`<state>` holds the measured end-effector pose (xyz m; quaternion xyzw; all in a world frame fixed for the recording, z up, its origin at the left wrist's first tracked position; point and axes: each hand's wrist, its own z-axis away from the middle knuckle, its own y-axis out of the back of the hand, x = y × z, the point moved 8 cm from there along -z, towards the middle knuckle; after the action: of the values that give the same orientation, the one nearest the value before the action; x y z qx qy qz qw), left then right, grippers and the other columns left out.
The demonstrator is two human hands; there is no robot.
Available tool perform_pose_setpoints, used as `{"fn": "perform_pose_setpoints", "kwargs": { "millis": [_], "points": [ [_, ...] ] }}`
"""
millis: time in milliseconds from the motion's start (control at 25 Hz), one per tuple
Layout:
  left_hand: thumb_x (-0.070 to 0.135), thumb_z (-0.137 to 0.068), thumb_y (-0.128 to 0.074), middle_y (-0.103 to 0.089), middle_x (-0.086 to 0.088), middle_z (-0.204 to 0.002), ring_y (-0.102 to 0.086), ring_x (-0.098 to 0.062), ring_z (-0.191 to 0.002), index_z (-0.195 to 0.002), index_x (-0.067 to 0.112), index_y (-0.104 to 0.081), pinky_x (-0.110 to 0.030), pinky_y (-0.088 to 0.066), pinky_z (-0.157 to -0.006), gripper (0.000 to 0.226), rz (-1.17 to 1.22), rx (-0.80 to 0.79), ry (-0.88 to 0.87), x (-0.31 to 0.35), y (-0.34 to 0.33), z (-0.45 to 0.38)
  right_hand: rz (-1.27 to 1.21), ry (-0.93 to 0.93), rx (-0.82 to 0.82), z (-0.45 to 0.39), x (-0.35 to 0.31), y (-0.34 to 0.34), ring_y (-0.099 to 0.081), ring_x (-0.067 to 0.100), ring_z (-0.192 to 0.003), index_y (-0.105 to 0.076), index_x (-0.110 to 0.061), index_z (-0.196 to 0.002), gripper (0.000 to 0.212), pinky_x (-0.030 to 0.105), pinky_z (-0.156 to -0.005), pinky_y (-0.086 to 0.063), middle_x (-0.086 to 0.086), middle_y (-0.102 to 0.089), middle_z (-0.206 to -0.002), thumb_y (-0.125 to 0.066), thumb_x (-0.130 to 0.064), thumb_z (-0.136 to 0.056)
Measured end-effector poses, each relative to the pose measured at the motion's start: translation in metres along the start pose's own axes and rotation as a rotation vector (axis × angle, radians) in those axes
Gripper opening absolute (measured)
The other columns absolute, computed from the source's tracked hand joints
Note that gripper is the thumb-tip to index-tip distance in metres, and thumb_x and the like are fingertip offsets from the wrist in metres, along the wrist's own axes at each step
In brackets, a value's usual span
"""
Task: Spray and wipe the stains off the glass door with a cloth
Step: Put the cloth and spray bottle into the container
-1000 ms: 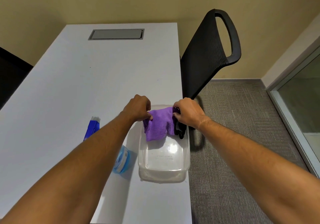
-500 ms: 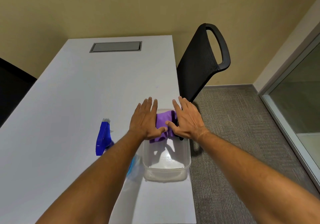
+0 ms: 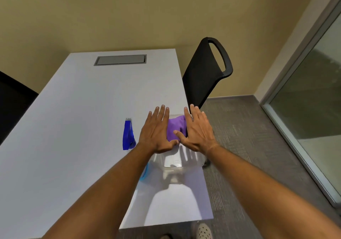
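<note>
A purple cloth [image 3: 176, 128] lies in the far end of a clear plastic tub [image 3: 181, 162] at the right edge of the white table [image 3: 73, 128]. My left hand [image 3: 157, 130] hovers flat over the tub's left side, fingers spread, holding nothing. My right hand [image 3: 198, 131] is flat over the right side, thumb over the cloth, also holding nothing. A spray bottle with a blue head [image 3: 128, 135] lies on the table just left of my left hand; my forearm hides most of its body. The glass door [image 3: 313, 100] is at the far right.
A black mesh chair [image 3: 204, 72] stands beside the table's right edge, just behind the tub. Another dark chair [image 3: 13, 102] is at the left. A grey cable hatch [image 3: 120, 60] is set in the table's far end. Grey carpet [image 3: 249, 137] lies between table and door.
Both hands let go of the purple cloth, which now rests in the tub, and opened flat above it. The view has tilted up and back.
</note>
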<state>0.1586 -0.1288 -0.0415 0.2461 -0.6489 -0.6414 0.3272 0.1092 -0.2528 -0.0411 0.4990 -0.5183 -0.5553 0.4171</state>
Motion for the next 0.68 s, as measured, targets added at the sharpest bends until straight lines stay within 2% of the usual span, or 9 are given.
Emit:
{"fn": "perform_pose_setpoints", "kwargs": {
  "millis": [80, 200, 360, 440, 480, 560, 680],
  "points": [
    [0.097, -0.047, 0.013, 0.017, -0.007, -0.162, 0.015, -0.026, -0.150, -0.153, 0.015, 0.013, -0.042, 0.011, -0.120, 0.134, 0.033, 0.027, -0.017, 0.002, 0.004, 0.009, -0.006, -0.007, 0.003, 0.008, -0.005, 0.004, 0.002, 0.032, -0.152, 0.002, -0.011, -0.156, 0.098, 0.045, -0.121, 0.000, 0.017, 0.004, -0.164, -0.020, -0.075, -0.085],
    [0.096, -0.049, 0.016, 0.017, -0.006, -0.162, 0.015, -0.025, -0.150, -0.153, 0.014, 0.013, -0.041, 0.011, -0.120, 0.132, 0.072, 0.051, -0.028, 0.007, 0.007, 0.022, -0.013, -0.006, 0.019, 0.023, -0.012, 0.011, 0.002, 0.032, -0.152, 0.002, -0.012, -0.156, 0.098, 0.044, -0.121, 0.001, 0.017, 0.004, -0.164, -0.020, -0.076, -0.084],
    [0.096, -0.060, -0.004, 0.018, -0.005, -0.162, 0.016, -0.023, -0.149, -0.151, 0.016, 0.017, -0.038, 0.010, -0.120, 0.122, 0.126, 0.081, -0.028, 0.015, 0.009, 0.045, -0.019, 0.007, 0.034, 0.043, -0.018, 0.016, 0.002, 0.032, -0.152, 0.002, -0.013, -0.156, 0.109, 0.046, -0.121, -0.001, 0.016, 0.004, -0.165, -0.004, -0.086, -0.076],
    [0.096, -0.059, -0.002, 0.019, -0.003, -0.161, 0.018, -0.018, -0.148, -0.150, 0.018, 0.018, -0.034, 0.012, -0.118, 0.121, 0.155, 0.084, -0.041, 0.022, 0.008, 0.058, -0.043, 0.024, 0.046, 0.057, -0.021, 0.019, 0.002, 0.031, -0.152, 0.002, -0.013, -0.156, 0.112, 0.045, -0.122, -0.001, 0.016, 0.003, -0.165, 0.001, -0.087, -0.072],
    [0.095, -0.060, -0.002, 0.018, -0.002, -0.162, 0.018, -0.018, -0.147, -0.151, 0.018, 0.016, -0.032, 0.012, -0.118, 0.121, 0.162, 0.091, -0.046, 0.026, 0.007, 0.065, -0.055, 0.031, 0.055, 0.065, -0.022, 0.022, 0.002, 0.031, -0.152, 0.002, -0.013, -0.156, 0.112, 0.044, -0.121, 0.001, 0.016, 0.003, -0.165, 0.000, -0.087, -0.072],
    [0.092, -0.068, -0.018, 0.014, -0.003, -0.162, 0.013, -0.020, -0.150, -0.152, 0.016, 0.013, -0.034, 0.009, -0.121, 0.117, 0.150, 0.117, -0.048, 0.033, 0.010, 0.081, -0.075, 0.045, 0.072, 0.081, -0.026, 0.027, 0.002, 0.031, -0.152, 0.001, -0.012, -0.156, 0.112, 0.042, -0.120, 0.004, 0.016, 0.003, -0.165, -0.002, -0.087, -0.073],
    [0.074, -0.076, -0.040, 0.012, -0.003, -0.163, 0.009, -0.021, -0.151, -0.146, 0.022, 0.019, -0.035, 0.005, -0.121, 0.104, 0.147, 0.145, -0.038, 0.045, 0.018, 0.112, -0.087, 0.051, 0.121, 0.106, -0.029, 0.035, -0.003, 0.032, -0.152, -0.005, -0.011, -0.157, 0.104, 0.043, -0.121, 0.000, 0.017, -0.004, -0.165, -0.011, -0.078, -0.078]
  ]
}}
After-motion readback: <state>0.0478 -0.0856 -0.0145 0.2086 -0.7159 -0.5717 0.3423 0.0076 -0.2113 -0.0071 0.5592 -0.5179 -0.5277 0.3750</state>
